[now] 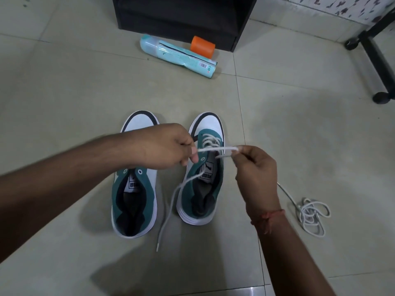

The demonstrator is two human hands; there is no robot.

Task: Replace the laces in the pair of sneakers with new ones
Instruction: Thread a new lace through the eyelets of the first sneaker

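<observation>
While both hands pinch the white cord lace (213, 149) taut above the half-laced teal-and-white right sneaker (206, 167) on the tiled floor (64, 82), left hand (164, 146) and right hand (254, 167), keep tension even, thread the next eyelet squarely.

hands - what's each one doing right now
Left hand: pinching the white lace over the right sneaker.
Right hand: pinching the same lace's other end.

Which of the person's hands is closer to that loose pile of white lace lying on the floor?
Right. The right hand is up and left of the bundled lace; the left hand is farther off, beyond the laced sneaker.
</observation>
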